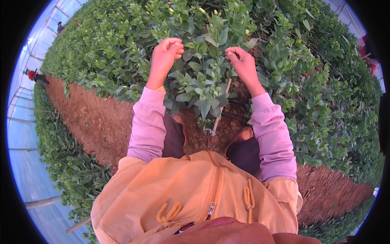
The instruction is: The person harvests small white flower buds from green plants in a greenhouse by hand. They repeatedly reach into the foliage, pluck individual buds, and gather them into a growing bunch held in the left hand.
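Leafy green plants (201, 79) with a few pale yellow buds (202, 11) grow in front of me. My left hand (167, 54) is raised over the foliage at their left, its fingers curled and thumb near the fingertips. On the other side, my right hand (242, 61) has its thumb and index finger close together beside the stems. Whether a thin string or stem lies between the fingertips of either hand is too small to tell. A wooden stake (221, 106) leans between my hands, with a pale tie (208, 131) at its foot.
Bare soil paths (91, 113) run left and right (332, 192) beside dense plant beds (329, 116). A dark pipe (233, 116) crosses the soil near the stake. Plastic greenhouse walls (21, 134) curve around. A person (36, 75) is at the far left, another (60, 28) farther up.
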`<action>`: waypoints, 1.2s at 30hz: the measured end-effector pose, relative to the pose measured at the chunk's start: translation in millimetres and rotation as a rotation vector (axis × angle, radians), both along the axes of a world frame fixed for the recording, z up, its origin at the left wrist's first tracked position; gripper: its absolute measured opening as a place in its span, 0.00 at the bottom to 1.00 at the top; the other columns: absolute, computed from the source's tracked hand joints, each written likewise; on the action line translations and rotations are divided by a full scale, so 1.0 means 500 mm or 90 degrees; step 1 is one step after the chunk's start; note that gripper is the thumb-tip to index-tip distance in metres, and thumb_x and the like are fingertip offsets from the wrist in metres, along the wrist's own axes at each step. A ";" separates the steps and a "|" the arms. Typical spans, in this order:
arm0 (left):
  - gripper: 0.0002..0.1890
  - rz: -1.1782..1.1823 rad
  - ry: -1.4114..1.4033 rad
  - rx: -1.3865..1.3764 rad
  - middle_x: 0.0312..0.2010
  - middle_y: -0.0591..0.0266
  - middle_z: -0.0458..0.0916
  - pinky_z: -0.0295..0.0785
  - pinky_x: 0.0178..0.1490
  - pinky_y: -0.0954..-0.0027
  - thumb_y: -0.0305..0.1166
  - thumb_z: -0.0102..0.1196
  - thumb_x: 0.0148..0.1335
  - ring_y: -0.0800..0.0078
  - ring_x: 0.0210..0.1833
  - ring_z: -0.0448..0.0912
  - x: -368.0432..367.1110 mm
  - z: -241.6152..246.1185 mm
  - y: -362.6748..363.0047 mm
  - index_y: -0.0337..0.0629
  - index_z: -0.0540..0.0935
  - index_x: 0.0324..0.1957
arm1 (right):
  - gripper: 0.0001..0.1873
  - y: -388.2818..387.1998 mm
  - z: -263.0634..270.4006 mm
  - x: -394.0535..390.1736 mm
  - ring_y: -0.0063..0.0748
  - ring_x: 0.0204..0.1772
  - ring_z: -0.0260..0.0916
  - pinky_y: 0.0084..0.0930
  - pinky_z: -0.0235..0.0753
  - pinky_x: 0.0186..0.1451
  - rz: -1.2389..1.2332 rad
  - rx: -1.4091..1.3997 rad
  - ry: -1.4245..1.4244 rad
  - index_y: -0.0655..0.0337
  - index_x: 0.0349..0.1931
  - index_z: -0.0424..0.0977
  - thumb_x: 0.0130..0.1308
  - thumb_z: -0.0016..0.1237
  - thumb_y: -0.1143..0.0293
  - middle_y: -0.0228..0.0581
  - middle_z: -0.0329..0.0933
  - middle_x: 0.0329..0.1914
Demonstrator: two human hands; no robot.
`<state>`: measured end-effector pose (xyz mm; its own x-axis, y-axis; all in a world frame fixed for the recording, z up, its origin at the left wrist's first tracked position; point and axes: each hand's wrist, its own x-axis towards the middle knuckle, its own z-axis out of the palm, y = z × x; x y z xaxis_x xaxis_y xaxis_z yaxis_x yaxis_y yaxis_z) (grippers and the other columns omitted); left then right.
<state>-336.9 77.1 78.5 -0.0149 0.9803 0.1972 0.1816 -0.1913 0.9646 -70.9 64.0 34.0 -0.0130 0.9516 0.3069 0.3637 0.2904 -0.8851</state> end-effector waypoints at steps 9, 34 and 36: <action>0.14 -0.131 0.182 -0.090 0.37 0.67 0.83 0.72 0.37 0.76 0.40 0.56 0.64 0.79 0.35 0.80 0.047 0.015 0.067 0.40 0.82 0.44 | 0.17 0.028 0.057 -0.076 0.40 0.39 0.78 0.32 0.76 0.43 0.090 0.084 -0.200 0.59 0.46 0.77 0.58 0.57 0.63 0.42 0.79 0.38; 0.10 -0.058 0.191 -0.201 0.25 0.59 0.81 0.77 0.30 0.68 0.28 0.49 0.57 0.72 0.27 0.81 0.000 -0.073 0.101 0.36 0.82 0.35 | 0.15 0.052 0.055 -0.045 0.18 0.38 0.75 0.16 0.73 0.44 0.145 -0.011 -0.028 0.63 0.52 0.75 0.64 0.52 0.76 0.29 0.80 0.39; 0.11 -0.022 -0.036 -0.136 0.28 0.59 0.80 0.78 0.31 0.69 0.29 0.46 0.61 0.72 0.30 0.80 -0.015 -0.056 0.106 0.35 0.81 0.37 | 0.14 0.059 0.068 -0.014 0.20 0.42 0.77 0.17 0.73 0.46 0.114 -0.059 0.021 0.63 0.52 0.75 0.65 0.48 0.78 0.33 0.80 0.44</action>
